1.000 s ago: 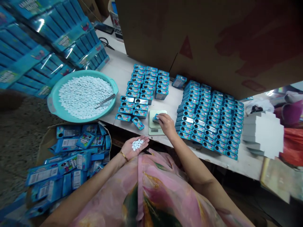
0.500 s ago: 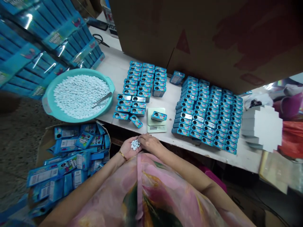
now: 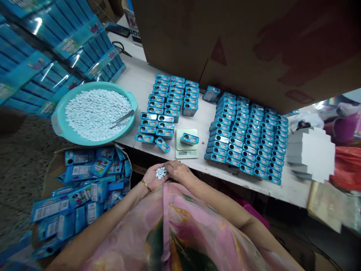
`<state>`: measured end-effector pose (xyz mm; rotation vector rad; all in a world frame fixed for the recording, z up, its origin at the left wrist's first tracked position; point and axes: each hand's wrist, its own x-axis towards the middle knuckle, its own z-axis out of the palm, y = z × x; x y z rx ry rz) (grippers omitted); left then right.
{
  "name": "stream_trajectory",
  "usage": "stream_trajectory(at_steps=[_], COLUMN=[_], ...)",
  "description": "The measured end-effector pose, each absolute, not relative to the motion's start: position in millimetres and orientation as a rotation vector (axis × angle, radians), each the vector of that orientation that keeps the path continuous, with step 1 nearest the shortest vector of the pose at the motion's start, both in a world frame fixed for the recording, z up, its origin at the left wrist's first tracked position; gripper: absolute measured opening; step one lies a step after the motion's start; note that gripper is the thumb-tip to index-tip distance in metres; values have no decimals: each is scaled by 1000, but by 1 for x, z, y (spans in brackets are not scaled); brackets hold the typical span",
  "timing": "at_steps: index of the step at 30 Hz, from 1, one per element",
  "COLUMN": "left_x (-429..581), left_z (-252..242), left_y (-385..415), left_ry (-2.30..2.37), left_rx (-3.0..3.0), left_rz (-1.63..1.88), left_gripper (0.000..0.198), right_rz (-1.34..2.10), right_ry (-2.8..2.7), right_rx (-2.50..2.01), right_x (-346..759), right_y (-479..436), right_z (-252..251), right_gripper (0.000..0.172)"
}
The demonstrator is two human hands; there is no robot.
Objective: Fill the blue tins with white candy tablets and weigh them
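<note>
My left hand [image 3: 151,177] is cupped palm up in front of the table edge, holding a small heap of pale blue-white candies [image 3: 161,173]. Against the heap's right side, my right hand [image 3: 179,171] is curled palm down, its fingertips at the candies. Whether anything is pinched there is hidden. Just beyond the hands, a pale green digital scale [image 3: 182,146] bears a blue tin [image 3: 189,139] with a dark round opening in its top. Its display is too small to read.
A turquoise basin [image 3: 133,101] of candies holds a metal spoon [image 3: 122,119]. Rows of blue tins [image 3: 163,94] flank the scale, with more rows [image 3: 248,145] at right. Below the basin is a carton of blue packs [image 3: 81,195]. A large cardboard box [image 3: 239,49] rises behind; scissors [image 3: 121,48] lie back left.
Both hands stay nearly in place, the right fingers shifting slightly at the candies. The tin remains on the scale. The view has moved a little.
</note>
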<state>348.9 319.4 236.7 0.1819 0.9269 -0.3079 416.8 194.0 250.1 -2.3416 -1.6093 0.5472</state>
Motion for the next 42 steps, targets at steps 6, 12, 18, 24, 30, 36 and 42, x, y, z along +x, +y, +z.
stream_trajectory(at_steps=[6, 12, 18, 24, 30, 36, 42], left_x=[351, 353, 351, 349, 350, 349, 354], left_z=[239, 239, 231, 224, 216, 215, 213], left_y=[321, 325, 329, 330, 326, 317, 305], left_ry=[922, 932, 943, 1006, 1050, 1098, 1117], left_rx=[141, 105, 108, 104, 87, 62, 57], left_rz=[-267, -260, -158, -76, -15, 93, 139], left_gripper=[20, 23, 25, 34, 44, 51, 48], right_rz=[401, 187, 189, 137, -78, -174, 110], right_ry=[-1506, -1074, -1146, -1055, -1100, -712, -702], right_rx=[-2240, -2735, -2717, -2736, -2585, -2845, -3060], right_x=[434, 508, 579, 637, 692, 799, 831], right_y=[183, 165, 173, 212, 196, 176, 183], right_z=[264, 264, 253, 227, 213, 224, 217], right_gripper=[23, 48, 44, 42, 35, 51, 48])
